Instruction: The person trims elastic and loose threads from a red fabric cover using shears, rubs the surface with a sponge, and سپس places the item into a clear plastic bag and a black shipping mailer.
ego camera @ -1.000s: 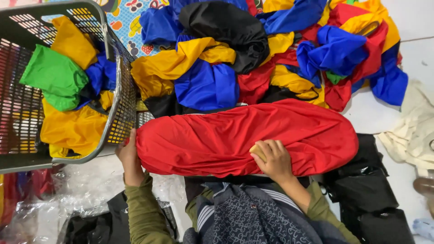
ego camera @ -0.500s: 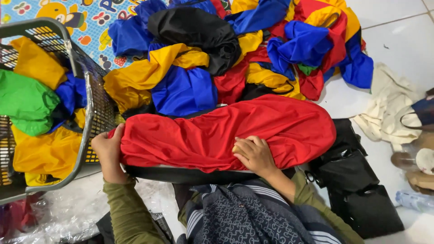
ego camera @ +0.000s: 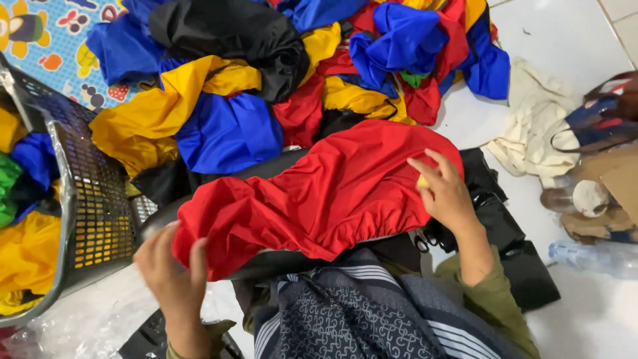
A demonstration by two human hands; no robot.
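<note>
Right hand [ego camera: 446,193]: fingers [ego camera: 425,166] spread, lying flat on the right end of the red cloth [ego camera: 319,193], pressing rather than gripping; a small yellow bit shows under the fingertips.

Left hand [ego camera: 174,272]: blurred, at the cloth's lower left edge. Fingers curled loosely, touching the red fabric; whether they pinch it, cannot tell.

Red cloth: one long, smooth-looking piece stretched across the person's lap, over a dark curved edge beneath it. Gathered and wrinkled toward the left end, flatter and taut toward the right. Runs slantwise, left end lower.

Just beyond it on the floor: pile [ego camera: 292,73] of loose cloths in blue, yellow, black and red, touching the red cloth's far edge. Left: grey mesh basket [ego camera: 93,199] holding yellow, green and blue cloths, tilted toward the lap. Right: black fabric [ego camera: 495,219] beside the right hand, cream cloth [ego camera: 531,126] on white floor tiles [ego camera: 565,40], plastic bottle [ego camera: 591,256] lying near.
</note>
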